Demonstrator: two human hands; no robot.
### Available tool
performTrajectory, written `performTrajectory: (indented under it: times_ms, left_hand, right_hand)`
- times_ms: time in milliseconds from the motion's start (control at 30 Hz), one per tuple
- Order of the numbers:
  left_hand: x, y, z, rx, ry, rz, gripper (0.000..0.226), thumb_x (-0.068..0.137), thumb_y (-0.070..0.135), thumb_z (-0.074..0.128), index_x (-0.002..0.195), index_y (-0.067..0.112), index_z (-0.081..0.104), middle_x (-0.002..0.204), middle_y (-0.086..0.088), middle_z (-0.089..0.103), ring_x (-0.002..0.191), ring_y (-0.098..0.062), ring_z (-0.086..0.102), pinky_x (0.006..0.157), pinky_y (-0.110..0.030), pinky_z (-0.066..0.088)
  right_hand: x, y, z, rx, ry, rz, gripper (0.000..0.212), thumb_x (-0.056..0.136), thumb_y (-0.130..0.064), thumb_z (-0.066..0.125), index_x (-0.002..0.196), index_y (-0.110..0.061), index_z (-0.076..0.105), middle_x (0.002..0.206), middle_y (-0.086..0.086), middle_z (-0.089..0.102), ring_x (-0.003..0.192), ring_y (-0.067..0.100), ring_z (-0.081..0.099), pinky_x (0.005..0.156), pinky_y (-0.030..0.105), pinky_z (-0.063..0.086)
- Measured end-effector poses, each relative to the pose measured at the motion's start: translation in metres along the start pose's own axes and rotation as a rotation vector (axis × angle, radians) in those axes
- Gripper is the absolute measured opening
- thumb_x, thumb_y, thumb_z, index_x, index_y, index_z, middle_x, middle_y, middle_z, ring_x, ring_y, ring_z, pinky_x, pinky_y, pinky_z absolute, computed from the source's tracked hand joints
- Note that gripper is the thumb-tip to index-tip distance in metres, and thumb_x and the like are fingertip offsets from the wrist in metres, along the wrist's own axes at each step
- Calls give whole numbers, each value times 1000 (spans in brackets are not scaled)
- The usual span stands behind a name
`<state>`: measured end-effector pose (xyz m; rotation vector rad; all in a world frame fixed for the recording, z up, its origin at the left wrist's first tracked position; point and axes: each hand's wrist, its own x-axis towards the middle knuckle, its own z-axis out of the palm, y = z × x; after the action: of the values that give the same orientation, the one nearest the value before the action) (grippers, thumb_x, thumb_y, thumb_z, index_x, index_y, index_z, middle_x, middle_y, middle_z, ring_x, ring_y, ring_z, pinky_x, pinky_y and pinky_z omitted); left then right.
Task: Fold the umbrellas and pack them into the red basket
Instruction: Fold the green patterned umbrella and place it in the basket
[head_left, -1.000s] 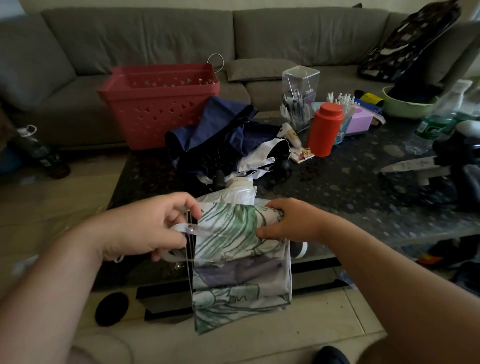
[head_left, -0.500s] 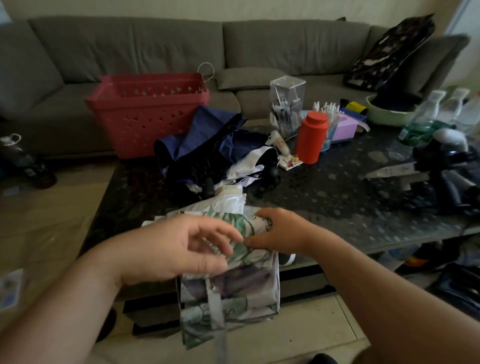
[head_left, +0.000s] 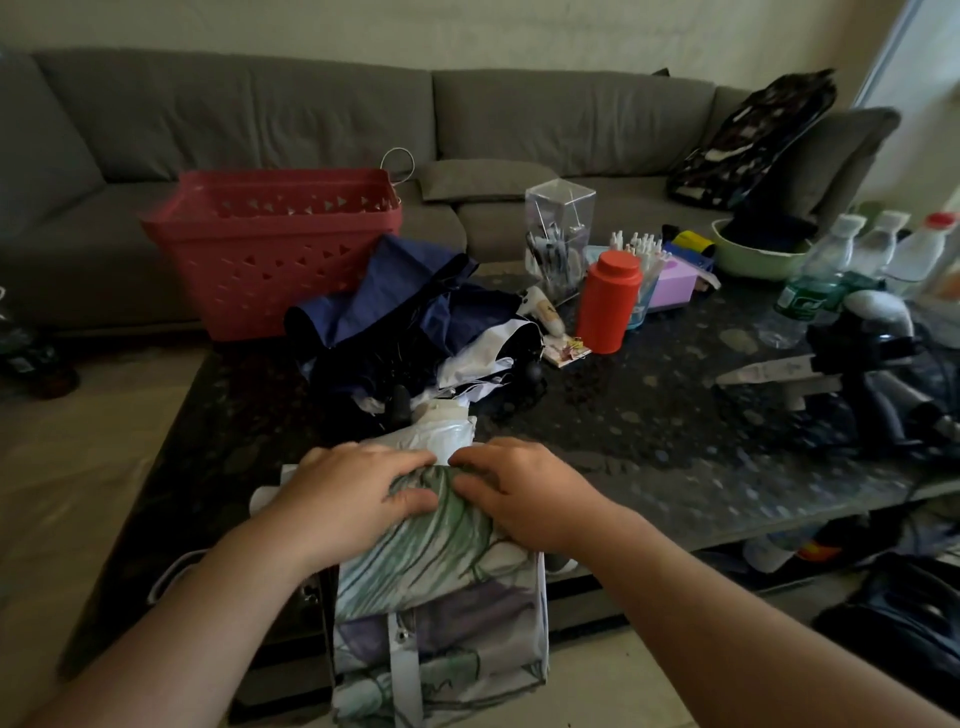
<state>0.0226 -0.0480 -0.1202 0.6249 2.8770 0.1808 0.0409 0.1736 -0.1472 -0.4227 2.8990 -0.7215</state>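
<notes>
A white umbrella with a green leaf print (head_left: 441, 551) lies at the near edge of the dark table (head_left: 649, 431), its canopy hanging over the edge with a loose strap. My left hand (head_left: 348, 493) and my right hand (head_left: 524, 493) both grip the bunched fabric at the top, fingers curled into it, close together. A dark blue umbrella (head_left: 400, 322) lies unfolded in a heap behind, with a black-and-white one (head_left: 493, 358) beside it. The red basket (head_left: 270, 249) stands at the table's far left corner; I see nothing inside it.
An orange-red bottle (head_left: 608, 306), a clear pen box (head_left: 558, 234), a purple box (head_left: 675, 286), a green bowl (head_left: 753, 254), several water bottles (head_left: 821, 280) and a knife (head_left: 769, 369) crowd the right half. A grey sofa (head_left: 311, 114) runs behind.
My left hand let go of the strap and moved onto the umbrella's top next to my right hand. The strap now hangs down the canopy. The camera view shifted.
</notes>
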Motion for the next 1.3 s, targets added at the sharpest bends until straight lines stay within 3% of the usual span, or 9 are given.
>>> performTrajectory:
  times_ms: [67,200,433,633,733,833,900,1300]
  left_hand:
    - [-5,-1,-1,0,-42,7,72,94,75,50,159,52,30,162,14,42,148,-18,38,112,-39,34]
    - [-9,-5,6,-22,-43,23,87,83,80,62,158,51,30,159,14,43,146,-20,39,115,-40,37]
    - [-6,-9,21,-10,6,1,100,70,88,67,156,53,32,157,15,47,144,-20,43,114,-41,38]
    - [-8,-3,24,48,13,-43,99,63,90,70,150,53,38,146,12,56,135,-23,51,109,-45,43]
    - [-6,-2,23,67,24,-52,93,56,92,71,137,52,47,131,14,64,123,-22,59,98,-42,47]
    - [-4,1,22,59,31,-63,83,52,92,74,120,49,54,112,17,69,111,-18,63,85,-38,47]
    - [-3,3,20,65,33,-55,80,51,91,75,116,47,57,109,18,69,109,-18,64,84,-38,49]
    - [-11,-6,1,-52,-21,3,86,55,87,77,130,51,55,111,24,61,110,-12,60,91,-38,51]
  right_hand:
    - [0,1,1,-38,-15,-30,43,103,-54,55,139,-32,61,126,-1,64,119,23,60,99,43,50]
    - [-3,-2,-3,-138,-76,-50,59,95,-59,64,147,-34,53,134,0,59,123,25,57,99,42,50]
    - [-8,-5,-3,-247,-165,-7,62,91,-65,66,143,-35,51,128,2,60,120,27,58,94,41,51]
    - [-13,-5,0,-304,-165,-31,67,85,-66,70,140,-36,48,126,1,62,116,29,61,91,46,56]
    - [-12,-4,1,-320,-206,-37,73,78,-66,75,139,-38,44,124,1,63,115,29,62,92,49,56]
    - [-8,-4,3,-331,-247,-14,69,72,-62,79,128,-38,46,116,0,65,109,31,64,87,50,57]
    - [-6,-6,4,-338,-248,-10,67,71,-60,79,126,-37,47,112,0,66,105,30,65,83,45,57]
    - [4,-18,-22,-170,-245,-19,33,68,-40,82,93,-28,63,83,-8,66,76,14,65,67,38,61]
